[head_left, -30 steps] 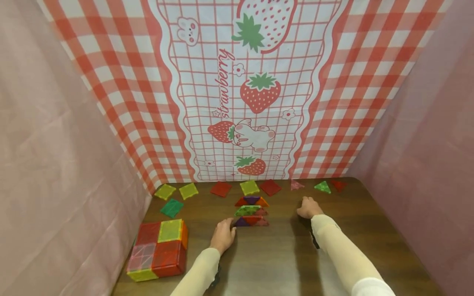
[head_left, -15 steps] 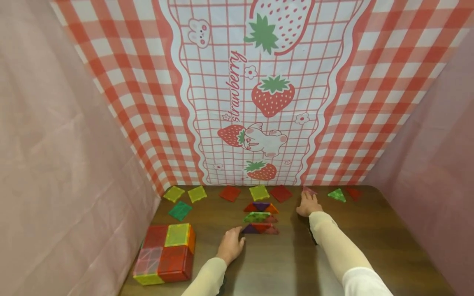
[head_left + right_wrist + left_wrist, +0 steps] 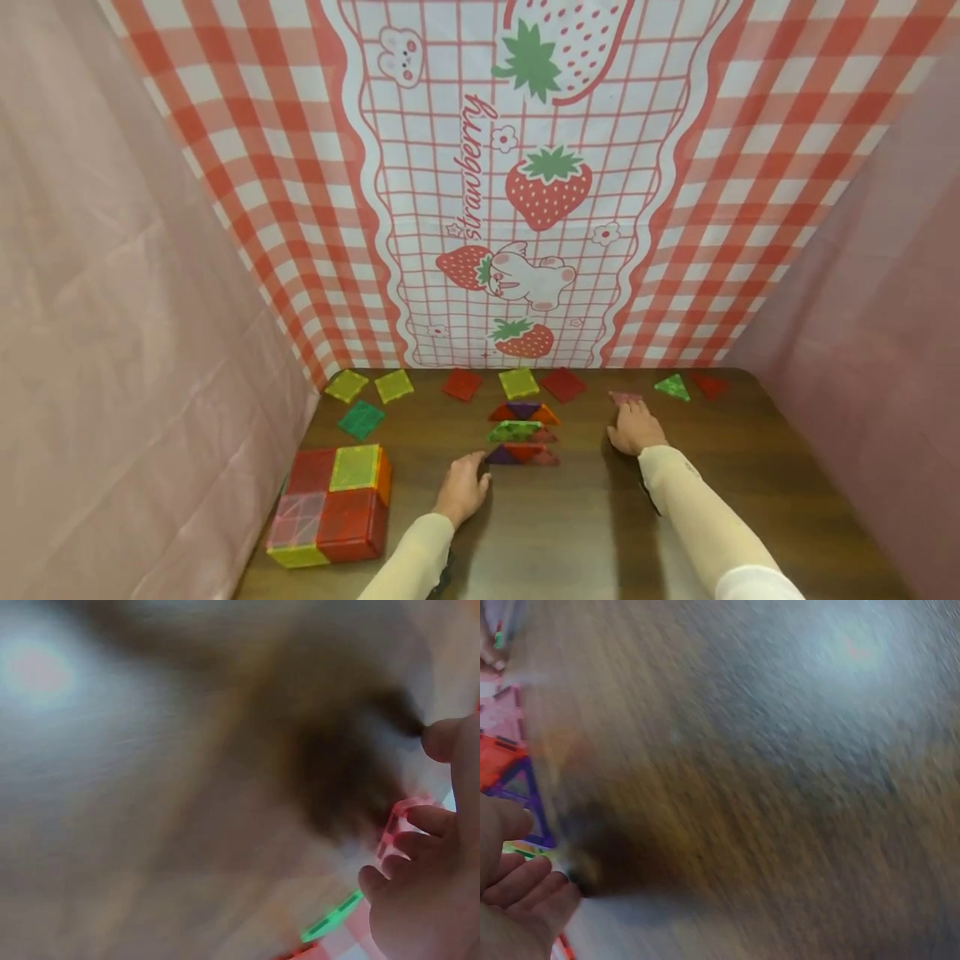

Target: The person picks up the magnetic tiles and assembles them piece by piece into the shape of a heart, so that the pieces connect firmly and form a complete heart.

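My right hand (image 3: 636,427) has its fingertips on a pink triangle magnetic tile (image 3: 625,397) lying on the table. In the right wrist view the fingers reach over the tile (image 3: 394,825), while the thumb stands apart from it. My left hand (image 3: 462,489) rests with loosely bent fingers at the left end of the nearest tile row. That row joins a purple triangle (image 3: 498,455), a red triangle (image 3: 522,452) and a pink triangle (image 3: 547,457). Behind it stand a green-and-pink row (image 3: 514,432) and a red, purple and orange row (image 3: 523,412).
A block of stacked tiles (image 3: 330,507) stands at the left. Along the back lie several yellow and red square tiles, such as one yellow square (image 3: 519,383), plus a green triangle (image 3: 672,386) and a red triangle (image 3: 708,384). A teal square (image 3: 362,420) lies front of them, left.
My right hand has reached the pink triangle at the back and drawn it slightly toward me. My left hand stays beside the nearest row. The head view has shifted a little.
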Available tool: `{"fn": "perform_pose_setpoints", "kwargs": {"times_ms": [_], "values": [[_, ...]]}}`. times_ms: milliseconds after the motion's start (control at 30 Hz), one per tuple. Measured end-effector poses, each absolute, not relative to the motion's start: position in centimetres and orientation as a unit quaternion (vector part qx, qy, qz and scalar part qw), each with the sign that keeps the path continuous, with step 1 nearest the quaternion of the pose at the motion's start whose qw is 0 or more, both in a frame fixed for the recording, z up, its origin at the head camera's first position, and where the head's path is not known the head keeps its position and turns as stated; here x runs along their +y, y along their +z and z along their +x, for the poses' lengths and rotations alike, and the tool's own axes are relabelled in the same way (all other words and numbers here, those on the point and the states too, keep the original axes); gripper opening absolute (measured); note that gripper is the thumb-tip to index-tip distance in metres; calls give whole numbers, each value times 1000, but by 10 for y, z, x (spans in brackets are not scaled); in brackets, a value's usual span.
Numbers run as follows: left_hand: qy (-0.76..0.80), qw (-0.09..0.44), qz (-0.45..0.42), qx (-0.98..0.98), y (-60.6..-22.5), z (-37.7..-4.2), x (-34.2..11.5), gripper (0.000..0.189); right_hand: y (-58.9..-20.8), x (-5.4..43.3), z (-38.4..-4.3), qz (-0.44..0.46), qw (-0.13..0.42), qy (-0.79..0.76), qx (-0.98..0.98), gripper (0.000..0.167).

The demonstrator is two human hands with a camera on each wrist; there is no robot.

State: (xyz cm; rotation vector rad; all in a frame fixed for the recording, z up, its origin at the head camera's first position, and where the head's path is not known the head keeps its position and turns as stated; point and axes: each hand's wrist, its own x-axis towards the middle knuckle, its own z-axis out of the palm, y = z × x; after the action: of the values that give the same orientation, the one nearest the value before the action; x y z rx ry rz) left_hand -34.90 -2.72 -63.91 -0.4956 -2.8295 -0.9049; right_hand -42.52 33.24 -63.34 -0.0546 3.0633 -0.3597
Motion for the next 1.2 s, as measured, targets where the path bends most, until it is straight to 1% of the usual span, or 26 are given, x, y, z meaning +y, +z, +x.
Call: {"fn": "perform_pose_setpoints", "kwargs": {"times_ms": [100,167,233,367,433,600,700,833,900,967,1067,1200], "values": [[-308,62,-165,-935,-637,-346,-28,37,-636,335,-404,-43,0,-89,995,65],[-312,62,-168,-933,-634,-343,-28,38,-636,335,-387,-60,-16,-68,996,61],[-313,58,-172,-932,-632,-341,-28,38,-638,333,-373,-74,-33,-53,995,56],[-315,48,-176,-931,-626,-336,-28,41,-643,325,-348,-97,-64,-72,991,42],[-313,40,-174,-933,-625,-332,-28,42,-644,320,-337,-108,-70,-85,988,40],[-279,38,-187,-941,-627,-319,-26,43,-643,299,-313,-166,-88,-108,976,34],[-240,34,-205,-948,-628,-308,-25,41,-642,281,-300,-216,-110,-120,963,29],[-183,34,-234,-954,-628,-298,-21,38,-641,252,-293,-291,-135,-137,937,20],[-152,44,-257,-954,-629,-295,-17,36,-640,236,-290,-314,-129,-141,930,14],[-128,57,-282,-949,-629,-294,-14,34,-639,220,-288,-325,-115,-133,929,13],[-120,52,-308,-943,-629,-293,-7,36,-637,200,-286,-339,-91,-131,927,19],[-135,33,-315,-939,-630,-292,-2,46,-637,180,-287,-342,-89,-135,926,29]]}}
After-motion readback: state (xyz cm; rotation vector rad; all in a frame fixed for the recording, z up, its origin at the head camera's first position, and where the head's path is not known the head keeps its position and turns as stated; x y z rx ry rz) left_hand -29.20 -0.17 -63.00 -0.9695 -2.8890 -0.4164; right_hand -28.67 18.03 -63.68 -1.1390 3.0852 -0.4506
